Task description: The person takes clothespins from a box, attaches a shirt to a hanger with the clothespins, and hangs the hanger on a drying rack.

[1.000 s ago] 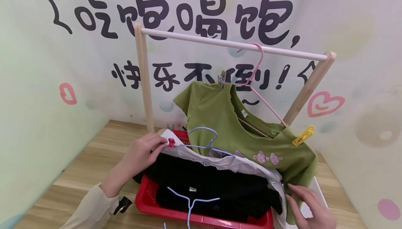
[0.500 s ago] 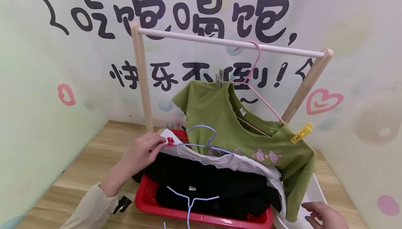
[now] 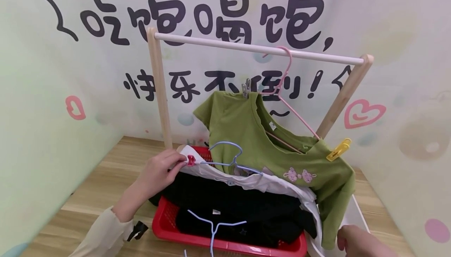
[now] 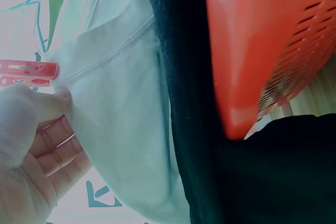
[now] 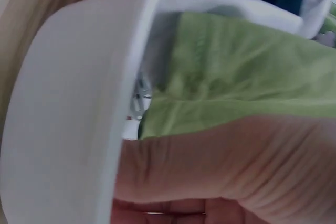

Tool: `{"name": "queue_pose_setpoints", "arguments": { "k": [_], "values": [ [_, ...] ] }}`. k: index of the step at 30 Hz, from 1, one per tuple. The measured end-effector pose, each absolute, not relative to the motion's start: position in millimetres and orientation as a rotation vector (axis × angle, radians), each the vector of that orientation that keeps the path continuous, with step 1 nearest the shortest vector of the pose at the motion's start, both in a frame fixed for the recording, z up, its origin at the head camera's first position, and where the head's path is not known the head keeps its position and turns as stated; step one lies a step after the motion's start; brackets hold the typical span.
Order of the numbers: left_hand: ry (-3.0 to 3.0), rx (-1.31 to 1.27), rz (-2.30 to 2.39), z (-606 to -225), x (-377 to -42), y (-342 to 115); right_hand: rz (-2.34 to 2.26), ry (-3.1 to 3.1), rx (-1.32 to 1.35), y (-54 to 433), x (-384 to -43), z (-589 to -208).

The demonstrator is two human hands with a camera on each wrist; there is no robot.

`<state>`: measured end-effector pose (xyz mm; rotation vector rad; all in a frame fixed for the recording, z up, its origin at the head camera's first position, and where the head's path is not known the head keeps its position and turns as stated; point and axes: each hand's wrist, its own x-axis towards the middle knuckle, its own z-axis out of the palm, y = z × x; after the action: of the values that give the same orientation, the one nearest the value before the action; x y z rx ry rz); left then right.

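Observation:
My left hand (image 3: 160,171) pinches the shoulder of a white shirt (image 4: 115,93) between thumb and fingers, right beside a red clothespin (image 3: 191,160). A blue hanger (image 3: 234,162) runs inside the shirt's neckline. At lower right, my right hand (image 3: 357,241) reaches down into a white bin (image 5: 68,108), its fingertips hidden behind the rim in the right wrist view. A grey clothespin (image 5: 139,98) shows inside the bin. Across the bin's opening hangs the sleeve of a green T-shirt (image 3: 239,120), and my right thumb lies along it in the right wrist view.
The green T-shirt hangs by a pink hanger (image 3: 287,69) from a white rail (image 3: 218,43) on wooden posts, with grey and yellow clothespins (image 3: 340,150) on it. A red basket (image 3: 229,245) holds black clothing (image 3: 239,198); another blue hanger (image 3: 213,225) lies over its front.
My right hand has let go of the white shirt's right side, moved right and dropped down into the bin. My left hand has stayed at the white shirt's shoulder.

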<state>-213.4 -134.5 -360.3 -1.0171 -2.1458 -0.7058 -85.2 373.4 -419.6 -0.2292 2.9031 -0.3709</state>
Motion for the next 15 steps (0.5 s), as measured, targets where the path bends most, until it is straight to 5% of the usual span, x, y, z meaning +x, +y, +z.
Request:
{"name": "queue_pose_setpoints", "arguments": {
  "k": [8, 15],
  "values": [
    [-2.135, -1.030, -0.710, -360, -213, -134, -0.289, 2.898, 0.137, 361, -86, -432],
    [-2.113, -1.032, -0.711, -360, -214, -134, -0.217, 2.965, 0.020, 371, -84, -444]
  ]
}}
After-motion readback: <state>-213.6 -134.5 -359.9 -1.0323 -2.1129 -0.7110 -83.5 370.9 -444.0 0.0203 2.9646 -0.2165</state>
